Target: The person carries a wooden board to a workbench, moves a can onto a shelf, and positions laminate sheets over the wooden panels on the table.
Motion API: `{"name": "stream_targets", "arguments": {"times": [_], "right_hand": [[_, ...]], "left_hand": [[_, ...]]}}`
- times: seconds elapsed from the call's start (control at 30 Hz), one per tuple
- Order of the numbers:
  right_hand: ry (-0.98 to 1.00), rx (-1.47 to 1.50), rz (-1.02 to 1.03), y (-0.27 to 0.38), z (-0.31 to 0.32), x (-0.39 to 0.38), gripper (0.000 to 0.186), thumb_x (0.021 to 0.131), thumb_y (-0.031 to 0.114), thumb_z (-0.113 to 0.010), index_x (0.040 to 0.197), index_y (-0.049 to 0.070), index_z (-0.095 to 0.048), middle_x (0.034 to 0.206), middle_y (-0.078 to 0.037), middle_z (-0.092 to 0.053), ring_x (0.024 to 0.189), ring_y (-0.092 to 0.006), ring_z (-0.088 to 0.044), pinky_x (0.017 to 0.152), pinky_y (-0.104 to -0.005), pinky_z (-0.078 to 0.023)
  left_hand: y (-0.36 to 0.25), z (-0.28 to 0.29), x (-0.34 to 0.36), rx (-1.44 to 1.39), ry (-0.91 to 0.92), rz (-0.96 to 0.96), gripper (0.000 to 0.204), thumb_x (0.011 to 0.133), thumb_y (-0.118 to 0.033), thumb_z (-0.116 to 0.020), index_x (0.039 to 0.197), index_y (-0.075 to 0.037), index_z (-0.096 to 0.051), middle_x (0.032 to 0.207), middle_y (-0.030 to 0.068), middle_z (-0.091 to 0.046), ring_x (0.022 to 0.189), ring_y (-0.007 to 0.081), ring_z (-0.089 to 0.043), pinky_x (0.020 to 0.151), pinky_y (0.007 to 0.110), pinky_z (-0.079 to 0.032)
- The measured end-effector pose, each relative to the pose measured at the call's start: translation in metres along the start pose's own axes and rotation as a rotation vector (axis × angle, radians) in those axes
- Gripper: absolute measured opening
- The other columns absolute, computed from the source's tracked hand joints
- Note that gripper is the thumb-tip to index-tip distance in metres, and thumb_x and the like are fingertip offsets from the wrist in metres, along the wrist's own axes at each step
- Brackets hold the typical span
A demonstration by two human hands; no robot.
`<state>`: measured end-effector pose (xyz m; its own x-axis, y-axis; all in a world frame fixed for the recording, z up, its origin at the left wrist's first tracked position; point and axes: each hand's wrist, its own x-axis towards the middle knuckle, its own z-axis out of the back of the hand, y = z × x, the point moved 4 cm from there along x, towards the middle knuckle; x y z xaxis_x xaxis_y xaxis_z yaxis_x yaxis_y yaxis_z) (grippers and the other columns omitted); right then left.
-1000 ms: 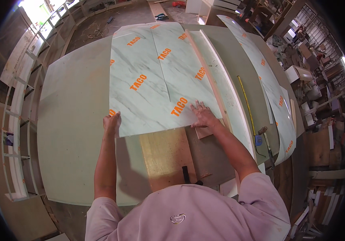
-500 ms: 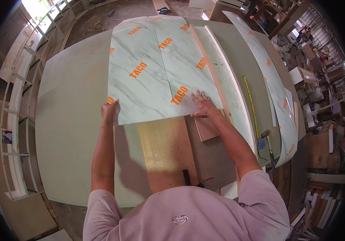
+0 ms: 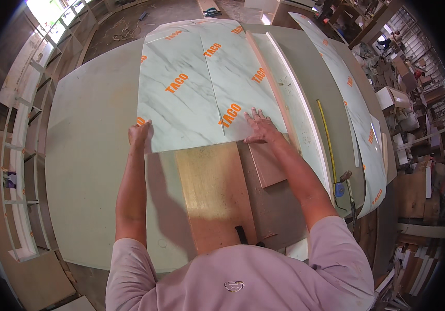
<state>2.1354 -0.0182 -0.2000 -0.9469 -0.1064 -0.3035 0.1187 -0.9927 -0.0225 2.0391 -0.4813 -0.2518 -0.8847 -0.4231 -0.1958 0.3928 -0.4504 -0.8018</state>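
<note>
A white marble-patterned laminate sheet (image 3: 176,111) with orange print lies in front of me. A thin dark line runs lengthwise down it and ends just short of its near edge. My left hand (image 3: 139,136) is closed on the sheet's left edge near the front corner, thumb on top. Fingers spread, my right hand (image 3: 262,127) presses on the sheet's near right part, its thumb along the near edge. Below that hand lies a small brown board (image 3: 267,167), and a tan plywood board (image 3: 209,179) shows beside it.
Everything rests on a large pale green panel (image 3: 90,155). Long narrow strips (image 3: 299,98) flank the sheet's right side. Farther right lie a yellow tape measure (image 3: 339,188), a hammer (image 3: 346,176) and another marble-patterned sheet (image 3: 355,98). A slatted frame (image 3: 20,199) stands at left.
Both hands and the sheet's near edge have shifted slightly away from me. The dark line now reaches closer to the near edge. The grips look the same.
</note>
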Motion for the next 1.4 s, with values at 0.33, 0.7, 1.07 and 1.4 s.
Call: {"name": "stream_targets", "arguments": {"times": [0.33,0.7,1.07,1.4], "right_hand": [[0.015,-0.017,-0.036,0.001,0.010,0.015,0.120,0.062,0.055,-0.080,0.154,0.015,-0.014,0.158,-0.024,-0.010,0.144,-0.0432,-0.017,0.111,-0.0572,-0.028],[-0.115,-0.042,0.033,0.001,0.008,0.009,0.105,0.066,0.050,-0.076,0.151,0.013,-0.025,0.154,-0.027,-0.020,0.140,-0.0451,-0.027,0.110,-0.0531,-0.033],[-0.819,-0.141,0.381,0.006,0.056,-0.049,0.040,0.084,0.016,-0.054,0.117,-0.008,-0.056,0.108,-0.028,-0.065,0.093,-0.0367,-0.068,0.081,-0.0420,-0.056],[-1.412,-0.476,0.232,-0.019,0.296,-0.113,0.028,0.076,0.004,-0.057,0.103,0.008,-0.058,0.079,-0.009,-0.063,0.067,-0.0260,-0.066,0.058,-0.0404,-0.054]], "left_hand": [[-0.020,0.002,0.009,0.053,0.008,0.018,0.053,0.072,-0.042,-0.077,0.093,0.005,-0.069,0.092,0.0188,-0.070,0.084,0.0283,-0.068,0.074,0.041,-0.052],[-0.043,0.009,0.023,0.036,-0.034,-0.135,0.052,0.071,-0.043,-0.079,0.088,0.005,-0.069,0.083,0.0149,-0.069,0.072,0.0236,-0.065,0.067,0.038,-0.051],[-0.051,0.052,0.018,-0.141,0.035,-0.149,0.044,0.072,-0.035,-0.081,0.081,0.006,-0.067,0.076,0.0104,-0.066,0.067,0.0168,-0.060,0.063,0.036,-0.049],[0.030,0.190,-0.099,-0.291,0.128,-0.004,0.036,0.084,-0.031,-0.073,0.068,-0.002,-0.059,0.062,-0.0013,-0.049,0.057,0.0109,-0.040,0.051,0.034,-0.039]]}}
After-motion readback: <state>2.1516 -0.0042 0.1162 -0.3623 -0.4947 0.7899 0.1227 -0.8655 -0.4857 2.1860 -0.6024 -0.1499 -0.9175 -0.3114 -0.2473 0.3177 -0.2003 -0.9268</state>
